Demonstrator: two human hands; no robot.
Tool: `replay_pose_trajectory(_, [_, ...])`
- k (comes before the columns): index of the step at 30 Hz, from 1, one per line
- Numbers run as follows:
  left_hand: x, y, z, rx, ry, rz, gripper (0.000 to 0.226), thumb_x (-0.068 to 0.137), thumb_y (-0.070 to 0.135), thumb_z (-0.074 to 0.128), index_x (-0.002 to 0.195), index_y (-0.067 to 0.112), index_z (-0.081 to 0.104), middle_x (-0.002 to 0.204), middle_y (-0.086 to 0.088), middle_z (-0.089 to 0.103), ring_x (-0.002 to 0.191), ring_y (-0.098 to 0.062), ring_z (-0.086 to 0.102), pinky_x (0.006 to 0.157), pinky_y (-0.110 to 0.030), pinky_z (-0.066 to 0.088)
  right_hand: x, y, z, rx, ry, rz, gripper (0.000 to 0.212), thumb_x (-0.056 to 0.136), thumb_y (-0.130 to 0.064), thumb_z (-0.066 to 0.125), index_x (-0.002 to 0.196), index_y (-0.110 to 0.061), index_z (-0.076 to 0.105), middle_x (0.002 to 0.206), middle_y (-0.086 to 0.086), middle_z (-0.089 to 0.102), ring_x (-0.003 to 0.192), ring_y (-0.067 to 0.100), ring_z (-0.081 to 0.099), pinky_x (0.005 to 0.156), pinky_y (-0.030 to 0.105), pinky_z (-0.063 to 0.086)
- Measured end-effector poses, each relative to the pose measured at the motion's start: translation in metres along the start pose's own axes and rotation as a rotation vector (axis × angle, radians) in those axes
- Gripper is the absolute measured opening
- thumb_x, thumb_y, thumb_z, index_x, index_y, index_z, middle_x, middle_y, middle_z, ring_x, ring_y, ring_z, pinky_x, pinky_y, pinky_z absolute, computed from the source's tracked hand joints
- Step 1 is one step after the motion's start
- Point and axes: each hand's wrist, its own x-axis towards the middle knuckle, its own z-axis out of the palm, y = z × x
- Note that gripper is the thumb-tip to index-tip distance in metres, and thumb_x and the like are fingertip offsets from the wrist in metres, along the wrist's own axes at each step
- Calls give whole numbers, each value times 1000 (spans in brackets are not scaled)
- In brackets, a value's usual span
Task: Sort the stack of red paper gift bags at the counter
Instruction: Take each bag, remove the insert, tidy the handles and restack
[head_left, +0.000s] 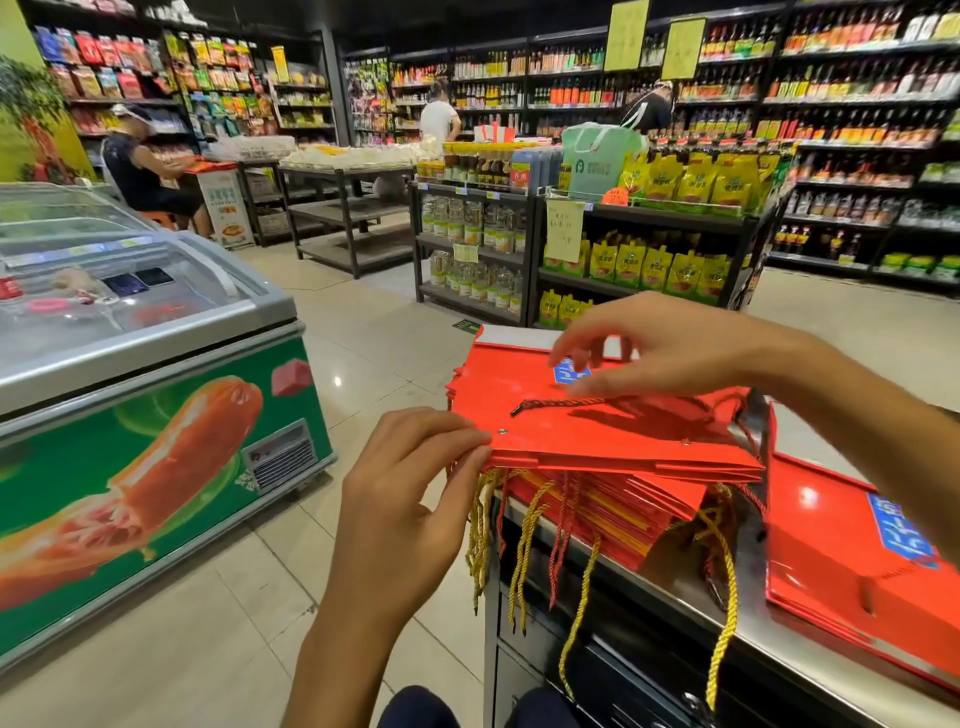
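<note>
While the left hand is pinching the top flat red paper gift bag's corner,
the right hand is hovering above it, fingers loosely spread, gripping nothing.

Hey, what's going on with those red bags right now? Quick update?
Left hand pinches top red gift bag at its near corner. Right hand hovers open over it. Stack on counter; nothing in the way.

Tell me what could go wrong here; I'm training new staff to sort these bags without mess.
1. The stack of red gift bags overhangs the counter edge, and the left hand pinches only the top bag by one corner; a tug might drag lower bags off.
2. The yellow cord handles hang tangled below the edge and could snag.
3. The right hand hovers with fingers loose, so the top bag may skew.
</note>
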Motion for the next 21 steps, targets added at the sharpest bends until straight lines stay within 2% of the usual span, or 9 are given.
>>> replay_pose_trajectory(3, [2, 0, -1, 15, -5, 21, 18, 96, 25, 67, 106, 14, 78, 106, 5, 70, 105, -15, 63, 90, -27, 51, 17, -16, 15, 76, -41, -56, 35, 87, -58, 70, 119, -44, 69, 100, -18, 67, 96, 3, 62, 76, 23, 46])
replay_pose_trajectory(8, [2, 0, -1, 33, 6, 46, 18, 96, 20, 70, 110, 10, 76, 106, 2, 71, 103, -16, 63, 89, -30, 52, 21, -21, 32, 198, 49, -148, 5, 89, -30, 80, 92, -32, 77, 90, -12, 70, 88, 12, 65, 76, 31, 50])
replay_pose_trajectory(11, [2, 3, 1, 43, 13, 16, 28, 96, 20, 70, 121, 9, 71, 111, 1, 70, 104, -18, 63, 93, -28, 51, 15, -25, 29, 198, 92, -195, 2, 94, -25, 74, 95, -23, 73, 89, -12, 74, 85, 11, 69, 75, 33, 54])
replay_pose_trajectory(14, [2, 5, 2, 58, 11, 30, 23, 96, 16, 71, 118, 8, 71, 110, 0, 69, 105, -18, 62, 94, -26, 49, 11, -32, 23, 127, 145, -275, 5, 94, -21, 74, 97, -17, 73, 84, -11, 76, 80, 7, 72, 73, 27, 56])
replay_pose_trajectory(17, [4, 5, 1, 59, 5, 26, 16, 95, 11, 73, 110, 8, 72, 108, 0, 70, 104, -17, 61, 93, -27, 49, 13, -38, 21, 13, 150, -345, 5, 93, -19, 75, 97, -17, 77, 88, -12, 76, 81, -1, 70, 74, 20, 54])
replay_pose_trajectory(21, [4, 7, 2, 50, 18, 4, 13, 93, 9, 74, 106, 8, 73, 105, 1, 70, 102, -17, 62, 91, -25, 49, 19, -46, 23, -59, 127, -395, 6, 95, -21, 73, 97, -18, 78, 90, -11, 76, 81, 3, 70, 74, 26, 54])
